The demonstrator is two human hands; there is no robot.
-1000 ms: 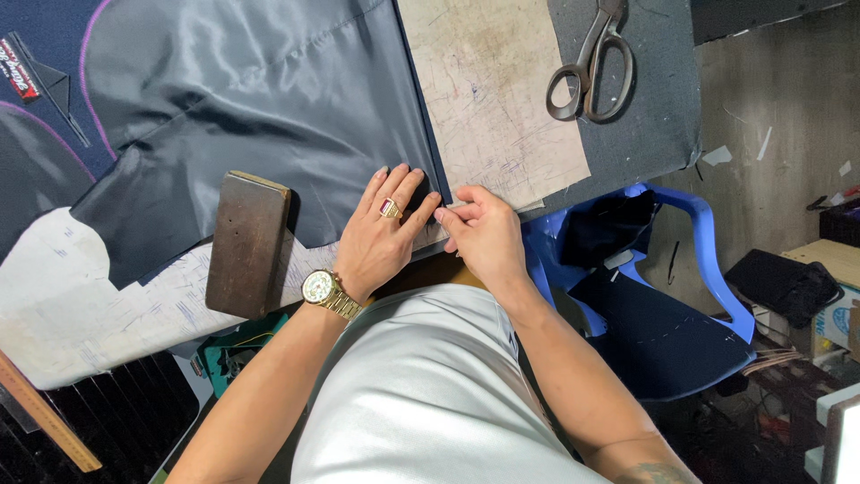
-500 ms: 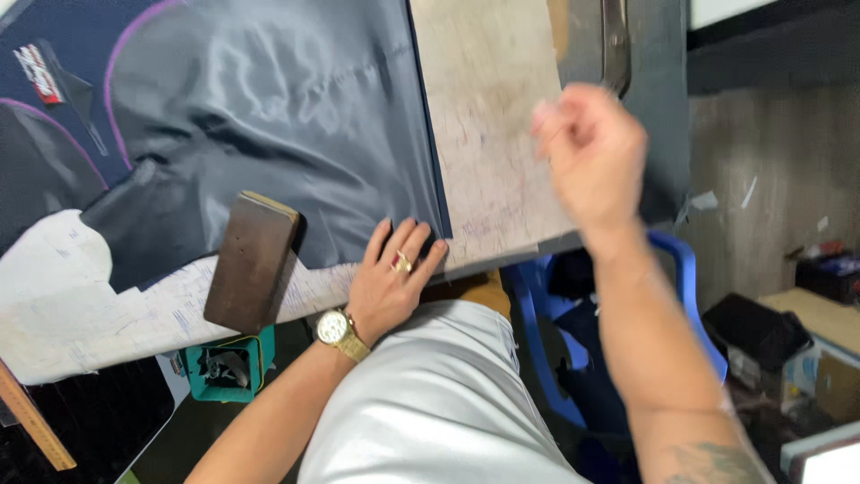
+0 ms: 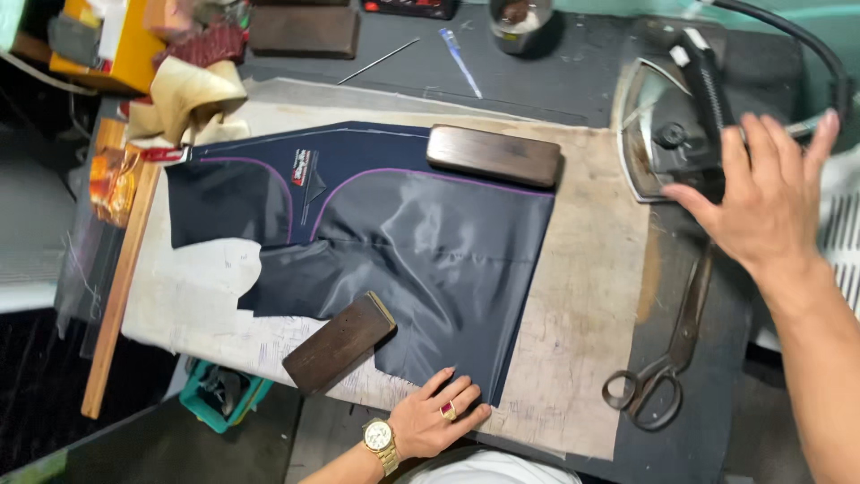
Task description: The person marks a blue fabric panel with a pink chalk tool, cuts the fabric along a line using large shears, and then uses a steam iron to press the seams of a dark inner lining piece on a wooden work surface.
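A dark navy garment piece (image 3: 394, 224) with shiny lining and purple piping lies flat on a worn pressing cloth (image 3: 582, 296). My left hand (image 3: 439, 417), with a ring and a gold watch, rests flat on the lining's near corner. My right hand (image 3: 770, 197) hovers open, fingers spread, just beside the handle of a steam iron (image 3: 672, 125) at the far right. Two dark wooden blocks weigh the garment down: one on its far edge (image 3: 493, 154), one at its near left (image 3: 339, 343).
Large tailor's shears (image 3: 667, 358) lie on the dark table right of the cloth. A long wooden ruler (image 3: 121, 287) runs along the left edge. Fabric scraps and boxes (image 3: 134, 54) crowd the far left corner; a cup (image 3: 520, 20) stands at the back.
My right hand left the fabric edge beside my left hand, rose, and moved right toward the iron. The view swung up over the whole table. My left hand stayed on the lining.
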